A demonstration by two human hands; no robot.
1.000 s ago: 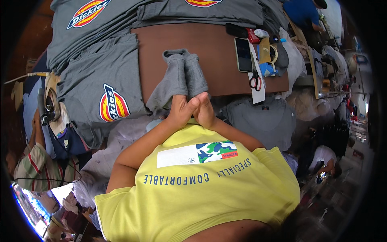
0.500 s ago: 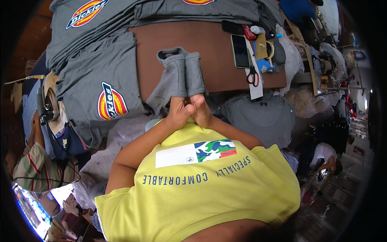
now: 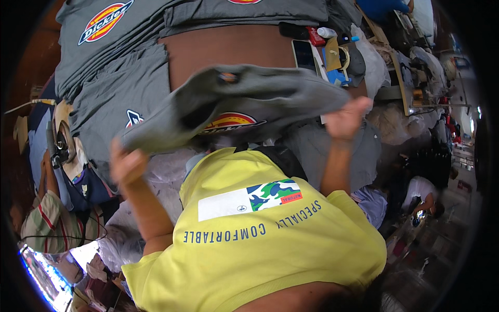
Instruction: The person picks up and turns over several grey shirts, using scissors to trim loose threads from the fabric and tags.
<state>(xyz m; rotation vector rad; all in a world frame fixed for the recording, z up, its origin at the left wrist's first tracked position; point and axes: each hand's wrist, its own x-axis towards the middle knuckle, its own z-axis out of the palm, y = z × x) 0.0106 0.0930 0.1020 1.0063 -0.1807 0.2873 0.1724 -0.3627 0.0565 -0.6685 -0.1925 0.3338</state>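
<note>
A grey T-shirt (image 3: 291, 93) with a round-edged red and yellow printed badge stretches in the air between my two hands, blurred by motion. Its neck opening, with a small label inside, faces up near the middle. My left hand (image 3: 128, 165) is closed on the shirt's left end. At the other end my right hand (image 3: 345, 118) grips the fabric, its fingers partly smeared. Beneath the shirt lies the brown table top (image 3: 228, 47), partly covered by it.
Stacks of folded grey T-shirts (image 3: 119, 78) lie along the table's left and far sides. At the right are a phone (image 3: 302, 54), a tape roll (image 3: 344, 58) and a white bottle (image 3: 326, 33). Another grey shirt (image 3: 322, 161) rests below my right side. A person in a striped shirt (image 3: 57, 223) sits at left.
My hands were together in front of me with the grey shirt bunched over them. They have moved wide apart, spreading the shirt sideways, and it now hides the scissors.
</note>
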